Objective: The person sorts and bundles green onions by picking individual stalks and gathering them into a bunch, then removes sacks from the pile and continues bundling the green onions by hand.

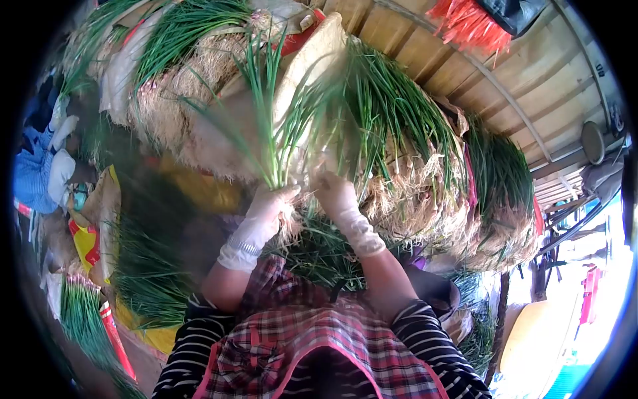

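My left hand (267, 207), in a white glove, is closed around a small bunch of spring onions (269, 143). The green leaves point up and away from me, and the pale roots hang below the fist. Just to its right is my gloved right hand (335, 194), its fingers drawn together close to the bunch's stems. What those fingers pinch, if anything, is blurred. Right in front of my right hand lies a large heap of spring onions (405, 146), with tangled, straw-coloured roots facing me.
Another heap of spring onions (179, 60) lies at the upper left. Loose green leaves (149, 266) cover the ground on my left, near a tied-looking bundle (80, 302). A co-worker's gloved hand (61, 174) shows at the far left. Red plastic strips (468, 26) hang at the upper right.
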